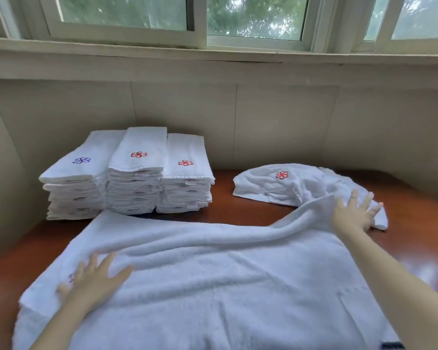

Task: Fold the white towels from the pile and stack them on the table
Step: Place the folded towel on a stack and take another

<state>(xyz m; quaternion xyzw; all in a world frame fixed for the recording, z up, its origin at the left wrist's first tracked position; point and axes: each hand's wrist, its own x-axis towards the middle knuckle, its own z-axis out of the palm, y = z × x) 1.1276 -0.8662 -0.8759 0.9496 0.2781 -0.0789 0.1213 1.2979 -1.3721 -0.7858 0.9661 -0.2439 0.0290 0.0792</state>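
Both hands, left hand (94, 276) and right hand (357, 210), lie flat with fingers spread on the towel (213, 274); folded stacks (134, 178) sit beyond the left hand.

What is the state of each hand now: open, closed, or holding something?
Left hand: open, fingers spread flat on the spread towel.
Right hand: open, straight fingers pressing its far right corner.

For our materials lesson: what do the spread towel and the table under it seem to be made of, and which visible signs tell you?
The spread towel looks like white cotton terry: matte, fuzzy pile, limp folds. The table is probably wood or veneer, reddish brown and glossy; it reflects light. Solid or laminate cannot be told.
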